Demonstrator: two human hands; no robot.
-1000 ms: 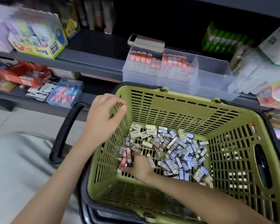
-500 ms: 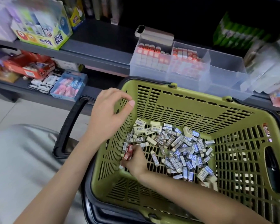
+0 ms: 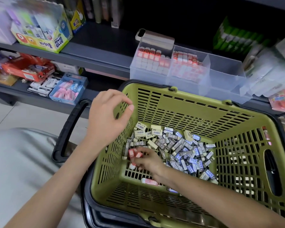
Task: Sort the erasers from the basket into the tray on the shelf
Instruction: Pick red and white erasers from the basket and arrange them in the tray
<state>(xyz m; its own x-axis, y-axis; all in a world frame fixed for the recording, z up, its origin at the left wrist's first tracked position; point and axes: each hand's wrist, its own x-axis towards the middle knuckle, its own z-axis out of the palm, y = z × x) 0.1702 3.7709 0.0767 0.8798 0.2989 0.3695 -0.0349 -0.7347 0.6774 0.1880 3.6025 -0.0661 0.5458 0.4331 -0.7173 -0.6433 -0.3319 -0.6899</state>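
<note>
Head view: the right hand (image 3: 148, 162) is down in the green basket (image 3: 204, 102), its fingers (image 3: 144, 151) pinching a few red erasers (image 3: 135, 155) at the left edge of the eraser pile (image 3: 184, 150); the left hand (image 3: 107, 119) hovers over the basket's left wall, fingers loosely curled, holding nothing; best to square the bundle firmly before lifting it to the clear tray (image 3: 225, 74) on the shelf (image 3: 97, 51), matching the compartments that hold red ones.

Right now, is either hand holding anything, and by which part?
The right hand grips a few red erasers, fingertips round one end. The palm of the left hand is hidden: cannot tell.
</note>
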